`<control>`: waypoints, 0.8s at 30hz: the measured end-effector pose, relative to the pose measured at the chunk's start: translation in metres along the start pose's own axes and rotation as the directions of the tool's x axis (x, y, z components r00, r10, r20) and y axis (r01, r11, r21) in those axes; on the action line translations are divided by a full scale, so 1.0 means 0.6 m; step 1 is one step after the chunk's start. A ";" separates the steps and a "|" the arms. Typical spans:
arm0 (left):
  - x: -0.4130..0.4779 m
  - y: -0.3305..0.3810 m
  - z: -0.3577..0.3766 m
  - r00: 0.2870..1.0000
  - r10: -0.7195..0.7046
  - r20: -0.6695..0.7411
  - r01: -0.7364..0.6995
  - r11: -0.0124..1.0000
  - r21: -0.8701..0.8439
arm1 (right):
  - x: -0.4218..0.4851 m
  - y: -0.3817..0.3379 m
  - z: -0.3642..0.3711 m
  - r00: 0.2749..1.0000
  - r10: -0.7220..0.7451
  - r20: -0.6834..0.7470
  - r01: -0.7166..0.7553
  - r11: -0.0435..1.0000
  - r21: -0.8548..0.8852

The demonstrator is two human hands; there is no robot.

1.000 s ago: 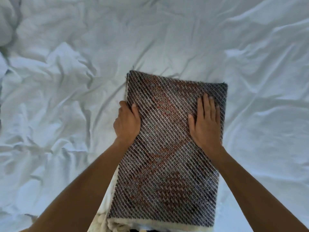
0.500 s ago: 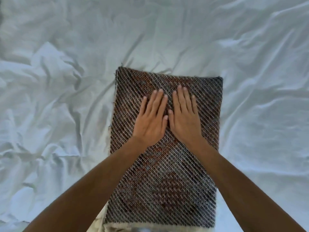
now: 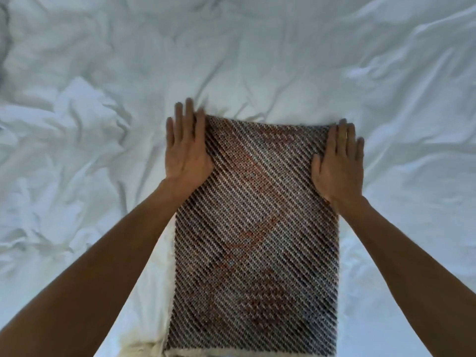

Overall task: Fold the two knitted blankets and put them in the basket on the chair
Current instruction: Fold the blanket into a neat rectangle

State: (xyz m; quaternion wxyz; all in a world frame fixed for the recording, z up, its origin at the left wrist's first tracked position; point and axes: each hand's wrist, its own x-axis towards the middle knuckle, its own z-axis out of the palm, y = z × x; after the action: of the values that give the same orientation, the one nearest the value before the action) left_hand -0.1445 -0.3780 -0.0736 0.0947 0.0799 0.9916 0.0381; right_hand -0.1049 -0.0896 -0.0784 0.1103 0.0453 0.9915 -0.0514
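A folded knitted blanket (image 3: 257, 228), dark with pale diagonal stripes and rust-brown patches, lies flat as a long rectangle on the bed. My left hand (image 3: 186, 153) lies flat with straight fingers at the blanket's far left corner, partly on the sheet. At the far right corner my right hand (image 3: 338, 166) presses flat on the knit, fingers straight. A cream fringe or second fabric edge (image 3: 144, 343) peeks out at the blanket's near left end. No basket or chair is in view.
A rumpled white bed sheet (image 3: 90, 163) covers the whole surface around the blanket, with deep creases on the left side.
Both hands, side by side at the blanket's middle half a second ago, have slid apart to its far corners. The blanket stays flat in place.
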 end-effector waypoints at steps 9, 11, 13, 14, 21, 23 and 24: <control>0.087 0.045 -0.042 0.923 0.140 0.359 -0.168 0.985 0.049 | 0.081 -0.051 -0.042 0.934 -0.218 0.283 0.232 0.973 -0.017; 0.088 0.041 -0.055 0.925 0.168 0.340 -0.200 0.978 0.062 | 0.082 -0.052 -0.051 0.946 -0.203 0.254 0.223 0.973 -0.053; 0.079 0.039 -0.067 0.938 0.193 0.287 -0.219 0.974 0.060 | 0.073 -0.050 -0.058 0.959 -0.213 0.187 0.232 0.968 -0.091; 0.071 0.037 -0.073 0.943 0.202 0.265 -0.225 0.972 0.061 | 0.064 -0.049 -0.062 0.963 -0.221 0.154 0.238 0.966 -0.097; -0.003 0.030 -0.115 0.952 0.241 0.189 -0.251 0.967 0.032 | -0.004 -0.038 -0.103 0.952 -0.305 -0.003 0.305 0.951 -0.046; -0.031 0.032 -0.134 0.952 0.267 0.149 -0.271 0.963 0.001 | -0.027 -0.037 -0.119 0.946 -0.322 -0.032 0.319 0.945 -0.075; -0.047 0.034 -0.143 0.949 0.287 0.127 -0.286 0.958 -0.028 | -0.042 -0.037 -0.126 0.947 -0.317 -0.050 0.313 0.947 -0.076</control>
State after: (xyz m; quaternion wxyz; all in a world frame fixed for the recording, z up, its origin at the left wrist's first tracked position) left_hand -0.1307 -0.3677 0.0174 0.1530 0.2248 0.9610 0.0507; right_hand -0.0991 -0.1050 0.0028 0.0718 -0.1157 0.9901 -0.0338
